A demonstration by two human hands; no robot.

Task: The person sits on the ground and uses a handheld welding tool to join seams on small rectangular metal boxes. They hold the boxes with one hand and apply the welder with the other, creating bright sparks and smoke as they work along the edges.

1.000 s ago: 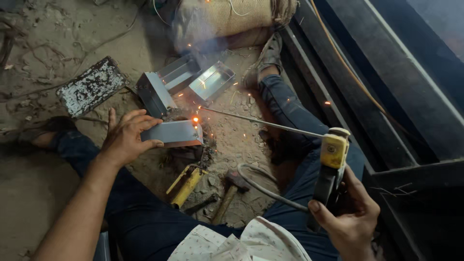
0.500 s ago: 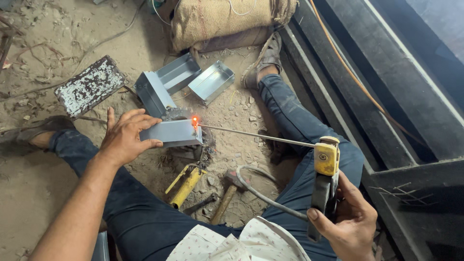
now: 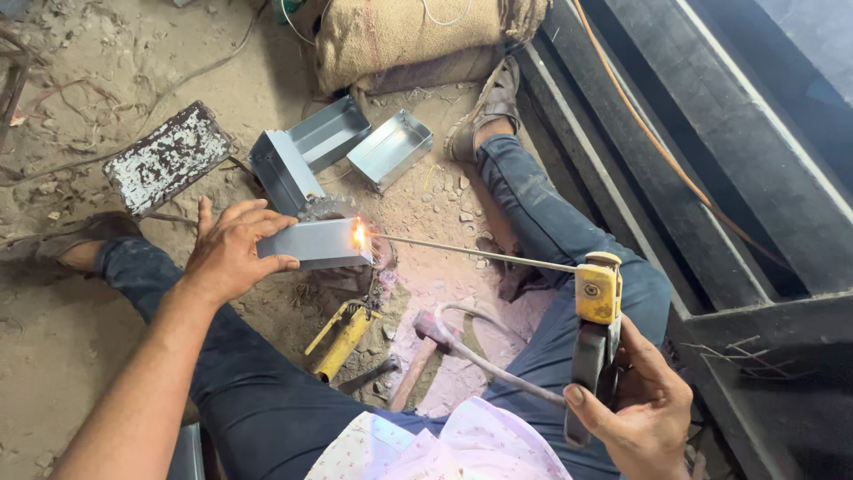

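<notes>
While the left hand (image 3: 233, 252) grips the folded sheet-metal piece (image 3: 315, 244) at frame centre, the right hand (image 3: 641, 411), lower right, is clamped around the yellow electrode holder (image 3: 597, 313), its rod (image 3: 471, 252) tip glowing at the piece's right edge. Risk: bare fingers sit near the arc; slippage could burn them. Steel beams (image 3: 711, 178) confine the right; open dirt floor (image 3: 80, 356) lies left.

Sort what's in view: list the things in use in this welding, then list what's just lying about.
In use:
left hand steadying the folded sheet-metal piece
right hand gripping the yellow electrode holder
welding rod, its tip glowing at the piece's edge

Lying about:
open metal boxes
hammer
yellow tool
white-speckled plate
burlap sack
</notes>
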